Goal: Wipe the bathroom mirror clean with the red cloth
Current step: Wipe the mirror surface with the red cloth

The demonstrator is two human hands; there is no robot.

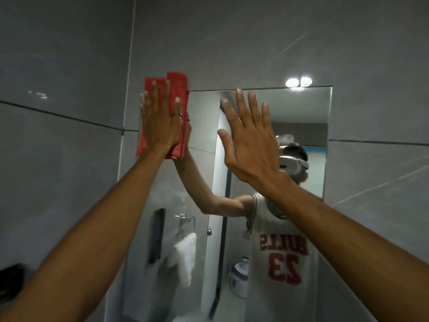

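The frameless bathroom mirror (pixel 301 108) hangs on a grey tiled wall. My left hand (pixel 161 123) lies flat, fingers spread, pressing the folded red cloth (pixel 178 89) against the mirror's top left corner. The cloth sticks out above the mirror's top edge onto the tile. My right hand (pixel 249 138) is raised, open with fingers apart, in front of the upper middle of the glass and holds nothing. Whether it touches the glass I cannot tell. Both forearms reach up from the bottom of the view.
Grey wall tiles (pixel 58 66) surround the mirror. A dark object (pixel 10 282) sits at the lower left edge. The mirror reflects a person in a white jersey, a white towel on a ring, a doorway and a white appliance.
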